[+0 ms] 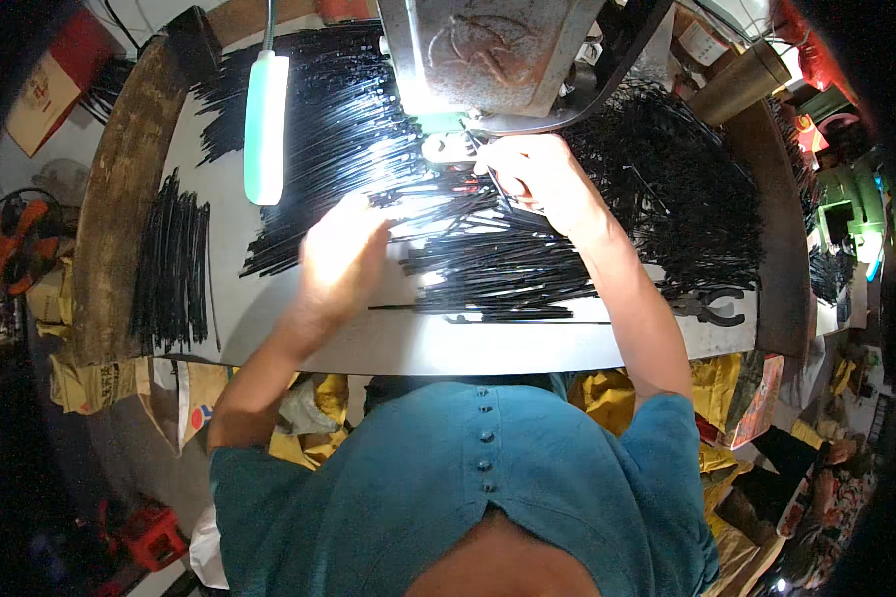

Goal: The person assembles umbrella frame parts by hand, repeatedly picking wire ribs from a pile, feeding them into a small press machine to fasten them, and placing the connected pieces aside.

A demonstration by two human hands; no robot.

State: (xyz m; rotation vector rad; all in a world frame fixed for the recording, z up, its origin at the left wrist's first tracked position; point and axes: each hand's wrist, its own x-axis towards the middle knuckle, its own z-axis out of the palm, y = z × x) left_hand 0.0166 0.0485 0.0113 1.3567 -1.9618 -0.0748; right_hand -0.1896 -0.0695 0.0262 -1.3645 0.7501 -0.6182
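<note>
My right hand [543, 184] is closed in a pinch at the foot of a grey metal machine [488, 60], beside its small bright fixture [446, 149]. A thin black strip [496, 184] runs between its fingers, slanting down toward the table. Over the near edge of a large heap of black strips [338, 119] is my left hand [343, 249]; glare and motion blur wash out its fingers. Between and below the hands lies another layer of black strips [508, 269], mostly pointing sideways.
A lit lamp [266, 129] hangs left of the machine. More black strips lie in a bundle [172, 269] at the left and a tangled heap [682, 189] at the right. Pliers [709, 306] rest near the front right edge. Wooden boards [129, 189] border the white table [299, 343].
</note>
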